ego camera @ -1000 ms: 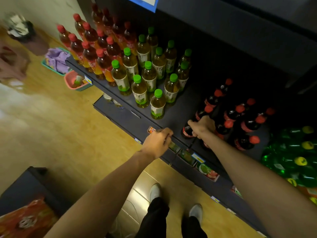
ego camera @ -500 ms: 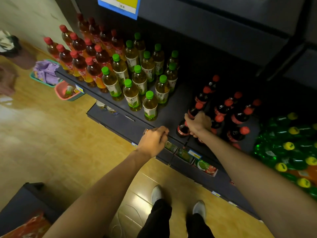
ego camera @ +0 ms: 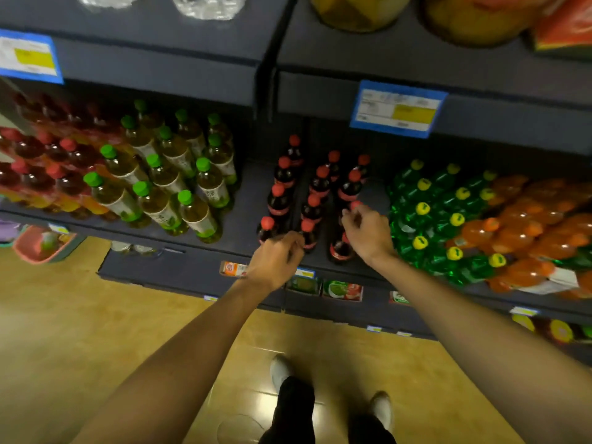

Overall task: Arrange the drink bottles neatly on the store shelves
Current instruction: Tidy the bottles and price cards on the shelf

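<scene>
Dark cola bottles with red caps [ego camera: 315,187], standing upright in three short rows on the middle shelf [ego camera: 237,232], between the green-capped tea bottles [ego camera: 166,184] to the left and the green bottles with yellow caps [ego camera: 439,216] to the right
Left hand [ego camera: 277,259] at the shelf's front edge, fingers curled in, fingertips right at the neck of the front cola bottle of the middle row [ego camera: 308,233]; cannot tell whether pinching that bottle or only touching it
Right hand [ego camera: 366,233] over the right row, fingers curled toward a red cap [ego camera: 355,205] at the fingertips, seemingly pinching it, though too blurred to be sure; another cola bottle [ego camera: 339,249] partly hidden below the palm
Front bottle of the left row [ego camera: 266,229] free, just beside the left hand
Further left, red-capped bottles of reddish drink [ego camera: 48,165]; far right, orange bottles [ego camera: 528,225] packed tight against the green ones
Above, a dark shelf front with a blue and yellow price tag [ego camera: 397,108] and a second tag [ego camera: 28,57] at the left
Below, a lower shelf edge with small cartons [ego camera: 342,290] and labels
Wooden floor [ego camera: 80,331], black trousers and light shoes [ego camera: 280,370] underneath, a pink basket [ego camera: 41,243] at the left
</scene>
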### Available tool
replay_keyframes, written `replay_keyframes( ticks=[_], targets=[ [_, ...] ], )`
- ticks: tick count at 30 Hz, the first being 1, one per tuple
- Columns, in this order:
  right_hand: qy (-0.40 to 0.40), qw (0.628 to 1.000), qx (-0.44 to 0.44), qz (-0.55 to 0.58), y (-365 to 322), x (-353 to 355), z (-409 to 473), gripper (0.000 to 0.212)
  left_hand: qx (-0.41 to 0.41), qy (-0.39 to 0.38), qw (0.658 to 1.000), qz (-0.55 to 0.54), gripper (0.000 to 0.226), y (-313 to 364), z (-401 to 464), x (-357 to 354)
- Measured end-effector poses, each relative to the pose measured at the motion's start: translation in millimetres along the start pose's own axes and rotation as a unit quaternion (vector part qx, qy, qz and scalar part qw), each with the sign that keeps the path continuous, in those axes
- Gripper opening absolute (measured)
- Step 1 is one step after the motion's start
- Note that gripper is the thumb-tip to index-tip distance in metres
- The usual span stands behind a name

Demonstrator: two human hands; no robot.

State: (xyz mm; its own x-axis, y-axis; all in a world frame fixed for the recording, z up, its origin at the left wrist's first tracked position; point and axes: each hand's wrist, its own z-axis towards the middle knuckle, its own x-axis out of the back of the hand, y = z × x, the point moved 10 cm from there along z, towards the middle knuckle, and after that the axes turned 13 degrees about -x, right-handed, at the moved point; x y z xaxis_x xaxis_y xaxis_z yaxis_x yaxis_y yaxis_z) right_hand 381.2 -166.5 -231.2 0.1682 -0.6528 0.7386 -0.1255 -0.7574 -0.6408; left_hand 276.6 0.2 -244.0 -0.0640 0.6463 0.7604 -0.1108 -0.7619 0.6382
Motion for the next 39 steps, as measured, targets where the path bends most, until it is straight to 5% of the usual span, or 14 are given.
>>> replay_keyframes(
  ticks=[13,22,29,39],
  targets=[
    [0.11,0.991,-0.064,0.048,203,210,-24,0.024,-0.139,-0.082,0.987,0.001,0.037,197,60,-146],
    [0.16,0.978,-0.122,0.047,357,342,-47,0.027,-0.164,-0.139,0.977,0.0,0.015,315,72,-268],
    [0.157,0.976,-0.135,0.067,397,361,-40,0.04,-0.127,-0.145,0.98,0.04,0.01,321,109,-286],
    [0.107,0.979,-0.16,0.07,397,345,26,0.024,-0.101,-0.16,0.975,0.113,0.03,299,210,-304]
  ],
)
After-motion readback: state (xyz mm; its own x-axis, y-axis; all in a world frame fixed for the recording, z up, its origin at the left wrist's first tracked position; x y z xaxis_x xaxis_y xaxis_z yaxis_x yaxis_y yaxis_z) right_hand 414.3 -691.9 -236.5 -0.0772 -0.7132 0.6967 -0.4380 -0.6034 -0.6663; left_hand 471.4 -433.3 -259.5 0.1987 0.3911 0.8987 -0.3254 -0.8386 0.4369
